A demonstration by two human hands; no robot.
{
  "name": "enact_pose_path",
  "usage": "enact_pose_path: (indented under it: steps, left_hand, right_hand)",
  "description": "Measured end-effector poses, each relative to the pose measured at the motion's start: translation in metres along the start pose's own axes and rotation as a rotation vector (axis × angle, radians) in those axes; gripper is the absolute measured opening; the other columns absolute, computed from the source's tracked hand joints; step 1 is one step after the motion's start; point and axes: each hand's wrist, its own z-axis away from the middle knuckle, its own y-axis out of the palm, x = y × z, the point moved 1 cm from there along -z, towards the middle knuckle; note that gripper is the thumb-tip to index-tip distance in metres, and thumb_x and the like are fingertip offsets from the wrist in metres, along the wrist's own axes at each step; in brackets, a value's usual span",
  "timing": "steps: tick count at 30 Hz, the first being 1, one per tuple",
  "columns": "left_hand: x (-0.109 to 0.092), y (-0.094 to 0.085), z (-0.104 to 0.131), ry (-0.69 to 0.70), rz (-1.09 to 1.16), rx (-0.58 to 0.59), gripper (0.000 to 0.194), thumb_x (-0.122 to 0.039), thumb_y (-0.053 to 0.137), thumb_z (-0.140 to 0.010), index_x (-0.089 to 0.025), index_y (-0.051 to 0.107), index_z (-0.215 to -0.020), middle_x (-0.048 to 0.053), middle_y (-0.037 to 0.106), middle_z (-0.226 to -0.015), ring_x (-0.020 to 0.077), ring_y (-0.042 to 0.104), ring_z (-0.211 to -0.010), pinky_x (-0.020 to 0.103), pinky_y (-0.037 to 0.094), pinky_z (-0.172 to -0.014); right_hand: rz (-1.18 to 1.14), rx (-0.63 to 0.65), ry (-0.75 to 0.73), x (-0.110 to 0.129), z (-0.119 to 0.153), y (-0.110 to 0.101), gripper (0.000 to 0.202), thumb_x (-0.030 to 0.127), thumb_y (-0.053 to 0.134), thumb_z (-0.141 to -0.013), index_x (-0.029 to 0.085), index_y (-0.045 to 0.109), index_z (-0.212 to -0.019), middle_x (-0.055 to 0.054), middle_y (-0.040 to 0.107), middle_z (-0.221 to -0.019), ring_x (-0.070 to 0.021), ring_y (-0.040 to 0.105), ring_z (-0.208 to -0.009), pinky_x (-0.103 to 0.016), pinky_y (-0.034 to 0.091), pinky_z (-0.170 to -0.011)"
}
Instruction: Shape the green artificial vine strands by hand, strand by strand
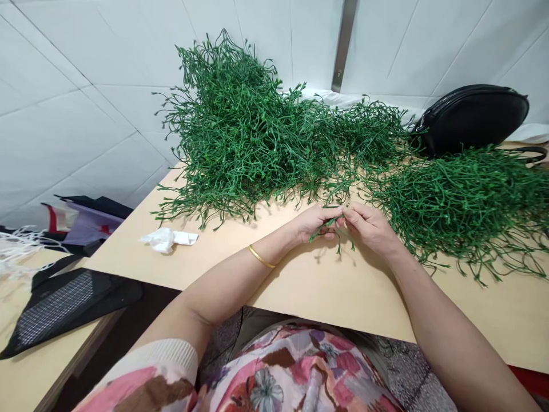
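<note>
Green, thin and plastic-looking, a fork-tipped sprig (318, 231) sits just in front of the tall tangled heap of green stems (244, 126). The left hand (315, 222) has its fingers curled round it; the right hand (369, 228) seems to pinch its end — narrow, fingertips together. I'd judge it light, springy, apt to snag — best taken mid-stem, clear of the knobbly tips.

The blouse (319, 372) is printed in pink, red, brown and purple patches on a pale ground, with a grey-petalled flower (266, 392) at the near front. Its left sleeve (143, 386) carries similar colours, ending in a wide, ribbed cream cuff (174, 350). A thin gold bangle (259, 258) circles the left forearm (234, 278); left hand (314, 222) and right hand (373, 229) are bare.
</note>
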Motion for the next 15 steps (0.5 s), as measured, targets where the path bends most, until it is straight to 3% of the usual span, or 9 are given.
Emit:
enact_pose_path:
  steps: [8, 10, 13, 15]
  left_hand:
    - [-0.004, 0.009, 0.010, 0.000, 0.085, 0.338, 0.036, -0.039, 0.062, -0.070, -0.014, 0.046, -0.051, -0.003, 0.032, -0.047, 0.0052, 0.031, -0.042, 0.020, 0.024, -0.039]
    - [-0.004, 0.008, 0.007, 0.014, 0.161, 0.289, 0.035, -0.039, 0.061, -0.073, -0.014, 0.047, -0.053, -0.003, 0.033, -0.047, 0.0051, 0.032, -0.043, 0.020, 0.026, -0.040]
    - [-0.005, 0.001, -0.002, 0.081, 0.235, 0.071, 0.028, -0.037, 0.060, -0.075, -0.014, 0.053, -0.063, -0.003, 0.042, -0.052, 0.0055, 0.040, -0.046, 0.019, 0.034, -0.047]
    - [-0.006, -0.006, -0.007, 0.119, 0.262, -0.008, 0.019, -0.032, 0.060, -0.074, -0.013, 0.056, -0.071, -0.001, 0.051, -0.058, 0.0073, 0.048, -0.052, 0.022, 0.040, -0.053]
  right_hand:
    - [-0.557, 0.092, 0.002, 0.015, 0.012, -0.002, 0.044, 0.052, 0.056, -0.075, 0.021, 0.037, -0.051, 0.007, 0.024, -0.041, -0.0078, 0.024, -0.038, -0.026, 0.027, -0.042]
    - [-0.574, 0.048, -0.017, 0.017, 0.010, -0.007, 0.042, 0.054, 0.055, -0.075, 0.022, 0.039, -0.053, 0.006, 0.025, -0.040, -0.0091, 0.028, -0.038, -0.028, 0.032, -0.044]
    - [-0.505, -0.105, 0.024, 0.016, 0.004, -0.019, 0.039, 0.056, 0.056, -0.074, 0.023, 0.043, -0.059, 0.007, 0.027, -0.042, -0.0106, 0.037, -0.043, -0.030, 0.040, -0.051]
    - [-0.459, -0.218, 0.078, 0.013, 0.001, -0.025, 0.037, 0.055, 0.058, -0.074, 0.023, 0.046, -0.062, 0.008, 0.025, -0.043, -0.0094, 0.035, -0.043, -0.031, 0.043, -0.054]
